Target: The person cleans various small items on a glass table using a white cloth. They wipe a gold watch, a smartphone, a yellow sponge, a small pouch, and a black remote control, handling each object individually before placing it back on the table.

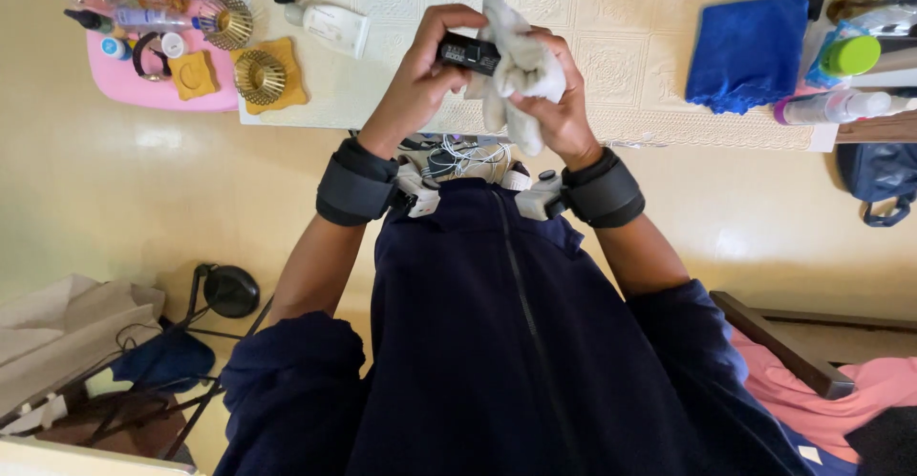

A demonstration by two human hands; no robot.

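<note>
At the far left a pink tray (119, 83) sits on the table's corner, carrying small bottles, and just right of it two gold wire holders (259, 77) rest on yellow mats. A white bottle (331, 25) lies flat on the cream tablecloth (630, 46) beyond them.

Over the table's near edge, the left hand (417, 80) pinches a small black bar (468, 54) between thumb and fingers, closed firmly round its left end. The bar lies nearly level, its long axis running left to right, its right end pointing into the grey cloth (516, 70) and tilted slightly down. The right hand (559, 104) is bunched tight around that cloth, pressing it against the bar's right end, with loose folds hanging below the fingers. Both wrists wear dark bands.

Further right a folded blue cloth (747, 53) lies on the table, then a green-capped bottle (848, 56) and a spray bottle (831, 107) on its side.
</note>
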